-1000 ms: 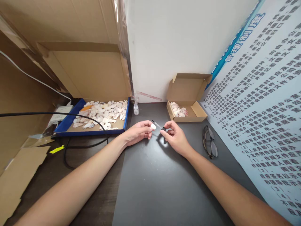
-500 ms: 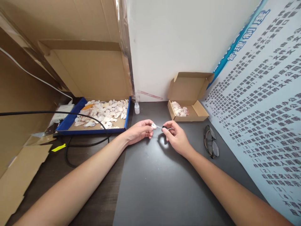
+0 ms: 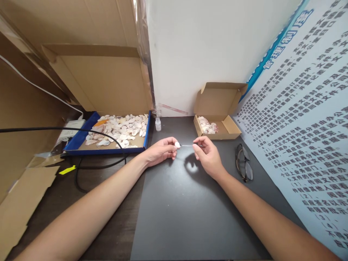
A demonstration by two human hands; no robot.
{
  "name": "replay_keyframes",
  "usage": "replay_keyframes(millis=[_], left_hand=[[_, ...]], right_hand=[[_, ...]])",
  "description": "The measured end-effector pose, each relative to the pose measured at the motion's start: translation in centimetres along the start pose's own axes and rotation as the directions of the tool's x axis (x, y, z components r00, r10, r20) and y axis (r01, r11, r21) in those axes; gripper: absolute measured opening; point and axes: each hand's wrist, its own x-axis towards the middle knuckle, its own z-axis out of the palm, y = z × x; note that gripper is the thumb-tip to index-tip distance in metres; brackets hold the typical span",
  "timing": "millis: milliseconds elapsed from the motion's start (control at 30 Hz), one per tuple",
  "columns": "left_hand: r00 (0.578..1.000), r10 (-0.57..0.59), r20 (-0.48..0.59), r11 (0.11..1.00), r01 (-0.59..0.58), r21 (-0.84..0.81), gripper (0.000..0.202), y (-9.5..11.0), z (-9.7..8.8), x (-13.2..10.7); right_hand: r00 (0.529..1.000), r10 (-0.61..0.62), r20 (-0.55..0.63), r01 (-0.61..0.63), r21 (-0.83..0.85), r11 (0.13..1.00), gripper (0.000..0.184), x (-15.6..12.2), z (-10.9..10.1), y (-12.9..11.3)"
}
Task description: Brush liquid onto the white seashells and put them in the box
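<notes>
Between the thumb and fingers of my left hand point(image 3: 163, 151) is a small white seashell point(image 3: 177, 145). My right hand point(image 3: 207, 155) pinches a thin, pale applicator brush point(image 3: 187, 145), held nearly level. The brush's narrow tip points left at the shell's right edge; whether it touches is too fine to make out. Fingers mostly hide its black cap end. Both hands are raised over the dark grey mat point(image 3: 174, 217), with a shadow under the right one. Beyond the left hand stands a small clear bottle point(image 3: 158, 125) with a white label.
At left, a blue-edged box point(image 3: 107, 151) holds many pale shells point(image 3: 130, 128), with a black cable point(image 3: 108, 136) across it. A small open carton point(image 3: 223, 137) at the back right holds several pinkish shells point(image 3: 206, 126). Glasses point(image 3: 243, 163) lie at right, beside a printed poster point(image 3: 304, 119).
My right hand has moved slightly right, and the brush now lies more level. The shell in my left hand has turned a little.
</notes>
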Motion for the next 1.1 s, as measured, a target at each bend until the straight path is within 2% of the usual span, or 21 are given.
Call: replay_keyframes(millis=[233,433,633,767,933,1100], left_hand=[[1.000,-0.006,0.003,0.999,0.006,0.033,0.026,0.08,0.17,-0.09],[1.000,-0.022,0.018,0.996,0.020,0.084,0.029,0.18,0.42,-0.10],[1.000,-0.016,0.001,0.995,0.016,0.097,0.031,0.16,0.63,-0.11],[1.000,-0.018,-0.004,0.994,0.018,0.107,0.031,0.15,0.69,-0.09],[1.000,-0.010,-0.011,0.995,0.011,0.100,0.032,0.19,0.74,-0.08],[1.000,-0.013,-0.018,0.995,0.015,0.094,0.030,0.18,0.73,-0.09]], right_hand=[[0.998,0.040,0.054,-0.044,0.087,0.995,0.037,-0.04,0.07,-0.15],[0.993,0.034,0.112,-0.039,0.043,0.998,0.034,-0.29,0.23,-0.25],[0.999,-0.013,-0.053,0.014,0.018,1.000,0.030,-0.19,0.12,-0.19],[1.000,-0.020,0.023,0.020,0.025,0.999,0.030,-0.25,0.07,-0.23],[0.999,-0.022,-0.033,0.022,-0.005,1.000,0.029,-0.19,0.00,-0.24],[1.000,-0.006,-0.007,0.006,-0.046,0.999,0.025,-0.10,-0.04,-0.21]])
